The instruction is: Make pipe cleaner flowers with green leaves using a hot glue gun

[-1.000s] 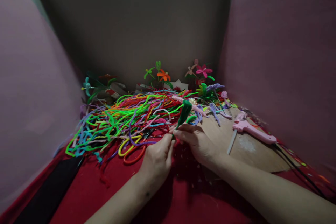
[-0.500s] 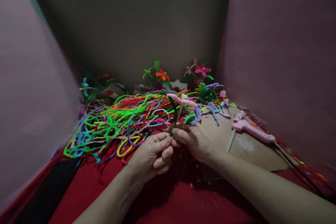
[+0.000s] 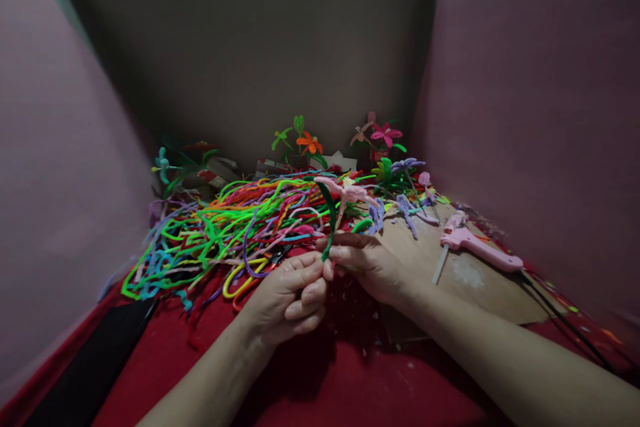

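Note:
Between my two hands stands a pink pipe-cleaner flower with a pale yellow centre. A dark green pipe-cleaner leaf curves up beside its pink stem. My left hand pinches the bottom of the leaf and stem between thumb and forefinger, its other fingers curled. From the right, my right hand has its fingers closed at the same lower end, touching the leaf's base. The fingers hide the exact grip there. Behind the hands lies a heap of coloured pipe cleaners.
A pink glue gun with a black cord rests on a brown board at right. Scissors with yellow and orange handles lie left of the hands. Finished flowers stand at the back. Red cloth covers the table.
The pink flower has turned and tilted slightly, its petals shifting a little. My right hand's fingers have shifted slightly at the stem's base; my left hand stays nearly in place.

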Demonstrator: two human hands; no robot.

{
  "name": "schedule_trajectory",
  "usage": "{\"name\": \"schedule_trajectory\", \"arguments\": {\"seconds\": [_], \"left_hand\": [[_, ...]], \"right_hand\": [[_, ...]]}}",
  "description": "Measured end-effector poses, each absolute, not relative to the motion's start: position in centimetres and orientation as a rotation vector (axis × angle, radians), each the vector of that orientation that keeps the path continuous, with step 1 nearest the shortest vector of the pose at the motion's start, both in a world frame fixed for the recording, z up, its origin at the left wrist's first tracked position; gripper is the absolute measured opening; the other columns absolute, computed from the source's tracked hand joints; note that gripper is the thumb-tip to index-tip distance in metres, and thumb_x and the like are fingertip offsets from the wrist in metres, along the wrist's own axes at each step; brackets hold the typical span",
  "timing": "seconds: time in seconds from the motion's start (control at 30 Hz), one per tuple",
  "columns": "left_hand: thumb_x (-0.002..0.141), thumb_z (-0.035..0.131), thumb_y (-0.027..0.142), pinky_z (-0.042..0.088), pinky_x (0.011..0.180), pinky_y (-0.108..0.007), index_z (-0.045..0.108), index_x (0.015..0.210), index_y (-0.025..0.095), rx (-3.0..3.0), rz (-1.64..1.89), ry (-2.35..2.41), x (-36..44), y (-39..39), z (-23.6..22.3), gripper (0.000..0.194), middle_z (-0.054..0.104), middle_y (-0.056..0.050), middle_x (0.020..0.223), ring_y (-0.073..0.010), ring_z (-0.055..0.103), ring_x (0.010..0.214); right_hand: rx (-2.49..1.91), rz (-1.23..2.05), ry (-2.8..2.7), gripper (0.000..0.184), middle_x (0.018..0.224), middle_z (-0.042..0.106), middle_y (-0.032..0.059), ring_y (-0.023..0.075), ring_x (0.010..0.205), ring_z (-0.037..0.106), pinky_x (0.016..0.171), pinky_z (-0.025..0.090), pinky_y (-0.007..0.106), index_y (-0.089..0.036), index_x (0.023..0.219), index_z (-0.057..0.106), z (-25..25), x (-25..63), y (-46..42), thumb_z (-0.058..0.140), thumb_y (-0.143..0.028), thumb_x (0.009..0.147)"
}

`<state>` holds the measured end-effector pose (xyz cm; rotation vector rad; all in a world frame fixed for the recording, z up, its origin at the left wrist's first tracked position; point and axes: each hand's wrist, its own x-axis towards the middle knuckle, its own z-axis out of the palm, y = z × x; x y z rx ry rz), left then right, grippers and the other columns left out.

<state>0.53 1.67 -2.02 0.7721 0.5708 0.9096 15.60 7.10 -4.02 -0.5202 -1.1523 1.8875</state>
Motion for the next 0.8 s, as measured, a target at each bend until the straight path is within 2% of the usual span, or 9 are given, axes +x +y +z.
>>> {"name": "schedule_trajectory", "arguments": {"seconds": [0.1,0.23,0.4,0.57,0.67,0.8], "left_hand": [[0.087,0.052,0.022,0.029,0.026,-0.011,0.061,0.078,0.014,0.776,0.878,0.546,0.3,1.7,-2.2,0.015,0.041,0.009,0.042,0.0006,0.012,0.027],[0.087,0.051,0.027,0.026,0.028,-0.012,0.059,0.078,0.015,0.866,0.858,0.629,0.1,1.7,-2.2,0.017,0.039,0.009,0.041,-0.0007,0.014,0.027],[0.085,0.054,0.033,0.025,0.034,-0.014,0.06,0.079,0.015,1.251,0.989,1.05,1.1,1.5,-1.6,0.02,0.047,0.006,0.047,-0.0032,0.031,0.034],[0.079,0.059,0.029,0.034,0.045,-0.017,0.063,0.081,0.016,1.487,1.179,1.352,2.2,0.9,-1.6,0.013,0.051,0.004,0.057,-0.0065,0.042,0.047],[0.081,0.056,0.03,0.033,0.042,-0.018,0.06,0.074,0.016,1.433,1.176,1.355,2.2,1.0,-1.8,0.016,0.051,0.005,0.053,-0.0063,0.042,0.042],[0.081,0.057,0.031,0.032,0.039,-0.017,0.059,0.074,0.015,1.27,1.137,1.22,1.7,1.3,-1.8,0.018,0.056,0.003,0.052,-0.0046,0.043,0.036]], "right_hand": [[-0.49,1.96,-1.118,0.023,0.063,0.064,0.0006,0.0099,0.059,0.053,0.058,0.036,0.023,-0.015,0.084,0.073,-3.9,15.6,7.0,0.075,-0.025,0.064],[-0.461,1.938,-1.106,0.016,0.065,0.064,-0.0004,0.0097,0.06,0.054,0.059,0.037,0.022,-0.017,0.079,0.073,-4.2,15.5,7.1,0.074,-0.023,0.064],[-0.468,1.848,-1.195,0.015,0.057,0.056,-0.0021,0.0082,0.054,0.044,0.053,0.032,0.022,-0.015,0.081,0.072,-4.3,15.4,7.1,0.066,-0.021,0.069],[-0.478,1.866,-1.114,0.011,0.066,0.062,-0.0002,0.0109,0.06,0.052,0.06,0.039,0.024,-0.015,0.076,0.071,-3.9,15.3,6.6,0.067,-0.018,0.066],[-0.485,1.839,-1.159,0.013,0.067,0.062,0.0003,0.0117,0.06,0.054,0.061,0.04,0.026,-0.014,0.079,0.07,-4.0,15.2,6.3,0.066,-0.021,0.07],[-0.505,1.818,-1.212,0.015,0.068,0.063,0.0003,0.0125,0.061,0.055,0.064,0.041,0.027,-0.015,0.082,0.068,-4.2,15.4,6.3,0.068,-0.026,0.071]]}}
